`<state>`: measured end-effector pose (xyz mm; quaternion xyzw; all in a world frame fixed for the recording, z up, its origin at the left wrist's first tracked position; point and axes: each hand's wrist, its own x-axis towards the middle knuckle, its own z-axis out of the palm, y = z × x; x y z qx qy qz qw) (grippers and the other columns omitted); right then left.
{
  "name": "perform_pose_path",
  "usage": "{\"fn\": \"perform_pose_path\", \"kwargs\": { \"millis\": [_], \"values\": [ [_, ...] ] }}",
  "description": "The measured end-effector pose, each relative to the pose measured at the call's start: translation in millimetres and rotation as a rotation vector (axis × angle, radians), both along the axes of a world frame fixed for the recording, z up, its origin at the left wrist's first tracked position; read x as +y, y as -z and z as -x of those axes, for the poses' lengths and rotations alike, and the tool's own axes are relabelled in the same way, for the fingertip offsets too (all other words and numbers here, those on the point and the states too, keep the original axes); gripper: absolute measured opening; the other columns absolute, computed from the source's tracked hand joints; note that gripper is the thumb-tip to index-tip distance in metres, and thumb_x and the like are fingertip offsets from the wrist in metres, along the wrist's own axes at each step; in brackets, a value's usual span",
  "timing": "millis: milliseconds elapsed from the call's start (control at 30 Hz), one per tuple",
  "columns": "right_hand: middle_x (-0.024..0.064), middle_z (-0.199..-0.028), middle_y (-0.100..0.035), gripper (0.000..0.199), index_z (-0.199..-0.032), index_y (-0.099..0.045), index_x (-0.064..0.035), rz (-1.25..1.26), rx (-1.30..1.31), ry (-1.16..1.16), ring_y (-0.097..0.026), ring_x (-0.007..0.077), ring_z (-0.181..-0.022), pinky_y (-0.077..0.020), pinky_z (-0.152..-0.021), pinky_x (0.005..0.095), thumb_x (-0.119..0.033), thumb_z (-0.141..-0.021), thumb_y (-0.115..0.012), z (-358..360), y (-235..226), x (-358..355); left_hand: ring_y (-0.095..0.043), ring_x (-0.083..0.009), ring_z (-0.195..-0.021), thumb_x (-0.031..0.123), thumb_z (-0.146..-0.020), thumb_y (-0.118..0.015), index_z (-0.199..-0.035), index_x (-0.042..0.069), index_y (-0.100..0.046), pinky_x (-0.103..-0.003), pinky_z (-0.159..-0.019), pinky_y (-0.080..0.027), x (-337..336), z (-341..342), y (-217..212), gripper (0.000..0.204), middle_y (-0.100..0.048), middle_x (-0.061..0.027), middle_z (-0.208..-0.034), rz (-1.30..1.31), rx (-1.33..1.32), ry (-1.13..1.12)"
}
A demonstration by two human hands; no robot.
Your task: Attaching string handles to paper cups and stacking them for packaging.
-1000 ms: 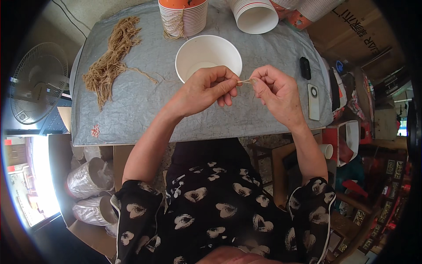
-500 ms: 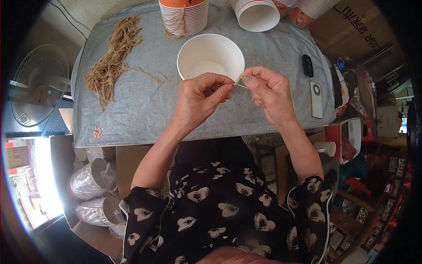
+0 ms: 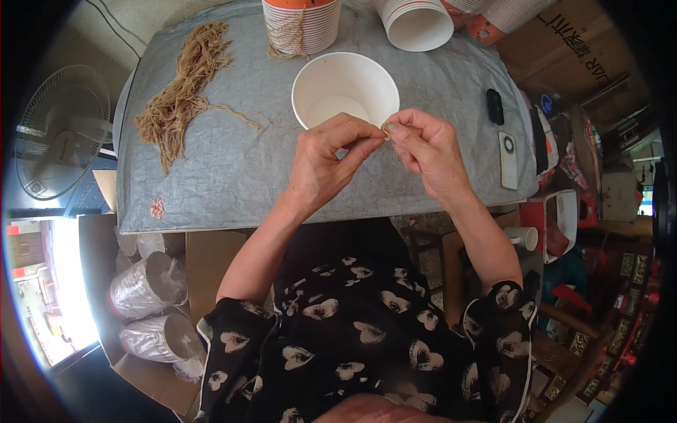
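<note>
At the near side of a white paper bucket (image 3: 342, 81), my left hand (image 3: 331, 154) and my right hand (image 3: 427, 149) meet fingertip to fingertip. Both pinch a thin tan twine (image 3: 386, 134), of which only a short bit shows between the fingers. The bucket stands just beyond my hands, its mouth toward me and nothing seen inside it. A loose strand of twine trails over the table from a tan twine bundle (image 3: 185, 95) at the left toward my left hand. The exact shape of the twine at my fingertips is too small to make out.
A grey cloth-covered table (image 3: 233, 183) bears a stack of orange-and-white buckets (image 3: 310, 32) with twine round it. More buckets (image 3: 417, 25) lie at the back. A phone (image 3: 508, 161) and a black object (image 3: 494, 107) lie right. A fan (image 3: 63, 130) stands left.
The fingertips of both hands have come closer together on the twine, and less of it shows between them. The whole view has shifted slightly.
</note>
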<state>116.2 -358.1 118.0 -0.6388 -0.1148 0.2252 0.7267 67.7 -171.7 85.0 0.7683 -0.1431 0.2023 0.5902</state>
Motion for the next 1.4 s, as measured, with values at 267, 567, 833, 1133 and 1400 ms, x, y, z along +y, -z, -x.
{"fn": "perform_pose_path", "kwargs": {
  "millis": [267, 567, 833, 1133, 1400],
  "values": [
    [-0.0038, -0.066, -0.056, 0.013, -0.099, -0.067, 0.0006, 0.052, -0.04, -0.013, -0.043, 0.0018, -0.053, -0.0324, -0.045, 0.0182, -0.012, -0.099, -0.065, 0.8, -0.1, 1.4, -0.073, -0.0174, -0.078, 0.0, -0.087, -0.075, -0.1, 0.001, -0.074, -0.03, -0.071, -0.059, 1.9, 2.6, 0.6, 0.013, -0.073, -0.0082, -0.092, 0.013, -0.001, 0.01],
    [-0.0036, -0.068, -0.055, 0.012, -0.097, -0.066, 0.0004, 0.097, -0.079, -0.029, -0.041, 0.0015, -0.052, -0.0304, -0.044, 0.0181, -0.011, -0.098, -0.065, 0.3, 1.3, 2.0, -0.073, -0.0185, -0.074, 0.0, -0.085, -0.076, -0.102, 0.005, -0.072, -0.032, -0.064, -0.058, -1.1, 2.9, 1.9, 0.018, -0.073, -0.0065, -0.089, -0.064, -0.094, -0.078],
    [-0.0043, -0.068, -0.057, 0.011, -0.093, -0.066, -0.0005, 0.21, -0.093, -0.033, -0.042, 0.001, -0.053, -0.0302, -0.045, 0.0182, -0.01, -0.097, -0.065, -1.4, -0.1, 2.8, -0.072, -0.0239, -0.075, 0.002, -0.085, -0.076, -0.1, 0.007, -0.072, -0.033, -0.064, -0.058, -1.1, 4.8, 3.9, 0.017, -0.072, -0.0076, -0.091, -0.19, -0.162, -0.116],
    [-0.0034, -0.069, -0.057, 0.012, -0.101, -0.068, -0.0001, 0.134, -0.047, -0.036, -0.046, 0.0021, -0.056, -0.0341, -0.048, 0.0188, -0.011, -0.098, -0.064, -8.5, -2.3, -5.3, -0.072, -0.0138, -0.083, 0.001, -0.092, -0.071, -0.1, 0.0, -0.068, -0.027, -0.069, -0.059, 5.5, -3.8, 4.1, 0.008, -0.073, -0.0053, -0.094, 0.219, 0.142, 0.017],
    [-0.0008, -0.081, -0.061, 0.012, -0.106, -0.069, -0.0012, 0.119, -0.59, 0.204, -0.057, 0.0056, -0.07, -0.0464, -0.063, 0.0205, -0.004, -0.095, -0.067, 2.3, 10.6, -6.2, -0.073, -0.0151, -0.083, 0.007, -0.097, -0.069, -0.11, -0.004, -0.066, -0.024, -0.071, -0.059, 16.4, -9.8, -9.6, 0.018, -0.074, -0.0107, -0.096, 0.59, 0.565, 0.22]
  ]
}}
